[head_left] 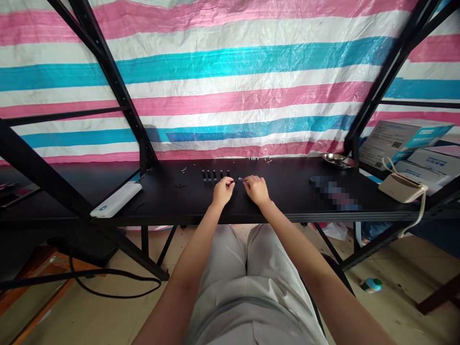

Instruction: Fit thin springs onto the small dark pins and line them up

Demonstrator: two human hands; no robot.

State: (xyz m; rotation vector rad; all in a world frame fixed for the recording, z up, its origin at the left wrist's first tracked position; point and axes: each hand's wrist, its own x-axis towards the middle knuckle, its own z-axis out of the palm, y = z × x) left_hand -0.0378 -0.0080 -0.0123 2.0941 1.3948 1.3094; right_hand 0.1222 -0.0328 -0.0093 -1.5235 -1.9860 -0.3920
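My left hand (223, 192) is just above the black tabletop (172, 203), its thumb and fingertips pinched on a small dark piece (235, 181) that is too small to name. Close by on the right, my right hand (257, 189) has its fingers closed on a small, thin, pale piece (244, 180) pointing toward the left hand. The tips of the two pieces face each other with a narrow gap. Beyond my left hand stands a row of several short black cylinders (214, 175) with pale lower ends; my fingers partly cover the row's right end.
Small silvery pieces (253, 158) lie along the back edge. A shiny metal dish (339, 161) sits back right, near a blurred-out object (336, 193), a cream pouch (402, 187) and boxes (391, 141). A white oblong device (117, 199) lies left. Black frame posts (117, 86) flank the table.
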